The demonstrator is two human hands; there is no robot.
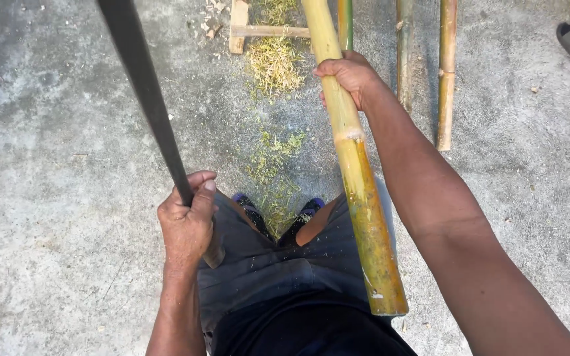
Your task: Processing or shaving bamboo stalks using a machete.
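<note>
Bamboo pole [357, 178] runs from 12 o'clock to my lap, right hand [348, 76] wrapped around it. Left hand [189, 221] grips long dark blade [146, 99], raised at 11 o'clock. Shavings [273, 62] on concrete floor [54, 198]; I judge trimming partway, three poles [446, 72] unworked.

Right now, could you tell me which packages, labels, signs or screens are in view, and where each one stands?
None: no package, label, sign or screen shows.
In view instead:
Left hand: grips a long dark blade, raised to the upper left.
Right hand: holds a yellow bamboo pole that slants down to the lap.
Floor: grey concrete, with green-yellow shavings between the feet and a wooden frame.
</note>
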